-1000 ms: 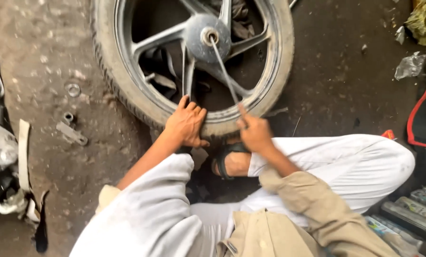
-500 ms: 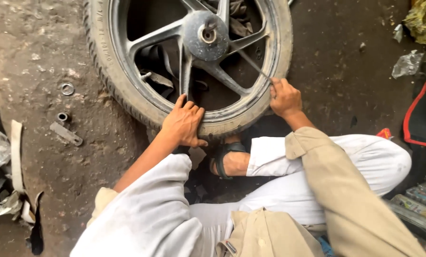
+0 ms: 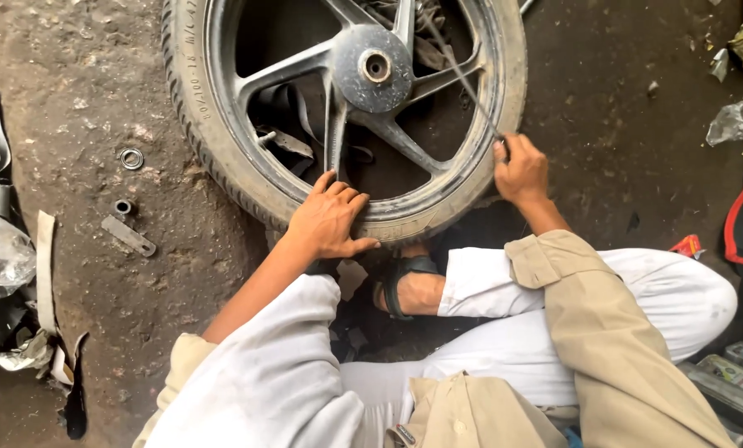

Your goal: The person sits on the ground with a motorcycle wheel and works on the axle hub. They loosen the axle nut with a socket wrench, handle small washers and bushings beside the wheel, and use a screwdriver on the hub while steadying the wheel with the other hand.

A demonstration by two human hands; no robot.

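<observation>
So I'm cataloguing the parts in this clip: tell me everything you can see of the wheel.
The wheel is a dark grey cast-alloy motorcycle wheel with flat spokes, a round hub with an open centre hole, and a worn, dusty black tyre still on the rim. It lies roughly flat on the dirt ground, its top cut off by the frame. The left hand presses on the near tyre edge; the right hand holds a thin metal rod that slants across the rim. Rubber scraps show between the spokes.
</observation>
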